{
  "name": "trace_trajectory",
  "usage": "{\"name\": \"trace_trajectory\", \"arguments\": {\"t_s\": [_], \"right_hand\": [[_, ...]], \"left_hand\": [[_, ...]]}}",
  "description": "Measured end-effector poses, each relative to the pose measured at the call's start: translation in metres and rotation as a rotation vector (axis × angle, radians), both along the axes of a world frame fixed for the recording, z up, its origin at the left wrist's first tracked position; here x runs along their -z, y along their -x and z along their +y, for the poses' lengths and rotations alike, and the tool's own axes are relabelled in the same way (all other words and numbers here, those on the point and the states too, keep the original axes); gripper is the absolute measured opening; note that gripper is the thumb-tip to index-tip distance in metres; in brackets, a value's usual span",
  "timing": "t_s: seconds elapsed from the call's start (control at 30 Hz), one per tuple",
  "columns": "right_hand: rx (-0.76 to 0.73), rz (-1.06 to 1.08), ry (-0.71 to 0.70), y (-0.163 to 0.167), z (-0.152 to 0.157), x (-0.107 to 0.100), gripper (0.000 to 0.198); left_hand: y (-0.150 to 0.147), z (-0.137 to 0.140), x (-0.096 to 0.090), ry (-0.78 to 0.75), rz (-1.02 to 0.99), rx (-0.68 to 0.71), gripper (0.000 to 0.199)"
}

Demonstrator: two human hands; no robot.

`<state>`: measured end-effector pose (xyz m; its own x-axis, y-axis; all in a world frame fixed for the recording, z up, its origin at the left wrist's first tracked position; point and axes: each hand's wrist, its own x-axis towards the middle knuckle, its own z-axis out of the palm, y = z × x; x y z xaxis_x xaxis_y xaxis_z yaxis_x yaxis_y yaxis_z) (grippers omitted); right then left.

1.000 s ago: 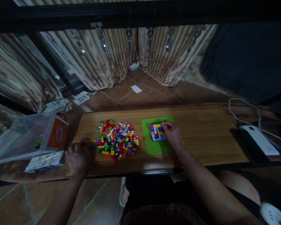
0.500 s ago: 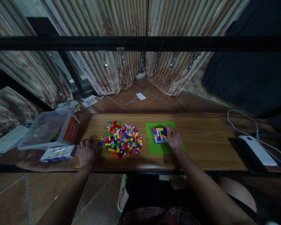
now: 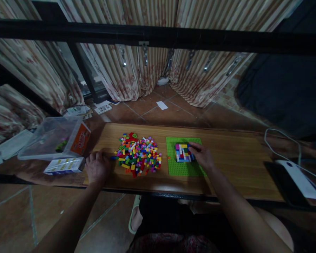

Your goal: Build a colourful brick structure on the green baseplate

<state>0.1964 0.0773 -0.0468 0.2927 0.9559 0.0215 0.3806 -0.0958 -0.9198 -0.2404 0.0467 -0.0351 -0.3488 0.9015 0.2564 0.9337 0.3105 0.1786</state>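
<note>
On a green studded baseplate (image 3: 184, 170) sits a low, roughly square structure of building bricks (image 3: 183, 154), multicoloured on top with pale sides. My right hand (image 3: 203, 156) reaches in from the right, its fingers closed on the structure's upper right corner. Part of that edge is hidden behind the fingers. Left of the plate lies a loose pile of small building bricks (image 3: 138, 154) in many colours. My left hand (image 3: 97, 167) rests palm down at the table's left end, fingers laid out and holding nothing. One small orange brick (image 3: 169, 157) lies by the plate's left edge.
A clear plastic bin (image 3: 50, 140) with an orange label stands at the left, beside a white and blue box (image 3: 64, 166). On the right, a white device (image 3: 298, 179) with a cable lies on a black slab. A dark metal bar (image 3: 158, 35) crosses beyond the wooden table (image 3: 234, 158).
The camera view has shifted and tilted slightly. My right hand's fingers have shifted a little at the structure's right edge. My left hand stays at the table's left end.
</note>
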Motion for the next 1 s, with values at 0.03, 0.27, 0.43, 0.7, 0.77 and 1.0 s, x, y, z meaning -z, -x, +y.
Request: {"name": "trace_trajectory", "arguments": {"t_s": [0.03,0.27,0.43,0.7,0.77,1.0], "right_hand": [[-0.001,0.017,0.000,0.001,0.000,-0.001,0.037],[-0.004,-0.006,0.007,0.002,-0.003,0.000,0.033],[-0.017,-0.034,-0.022,-0.001,-0.005,0.008,0.036],[-0.001,-0.013,-0.038,0.000,-0.007,0.009,0.036],[0.007,-0.011,-0.021,0.001,-0.008,0.006,0.038],[0.031,-0.118,0.041,0.000,-0.001,0.003,0.044]], "left_hand": [[0.000,0.000,0.000,0.002,0.007,-0.002,0.040],[0.000,-0.001,0.000,0.016,0.044,0.001,0.040],[-0.001,-0.001,0.001,0.016,0.054,-0.008,0.039],[0.001,0.000,0.004,0.001,0.065,-0.008,0.038],[0.000,0.000,0.004,0.007,0.059,-0.017,0.038],[0.001,0.001,0.004,0.007,0.053,-0.015,0.037]]}}
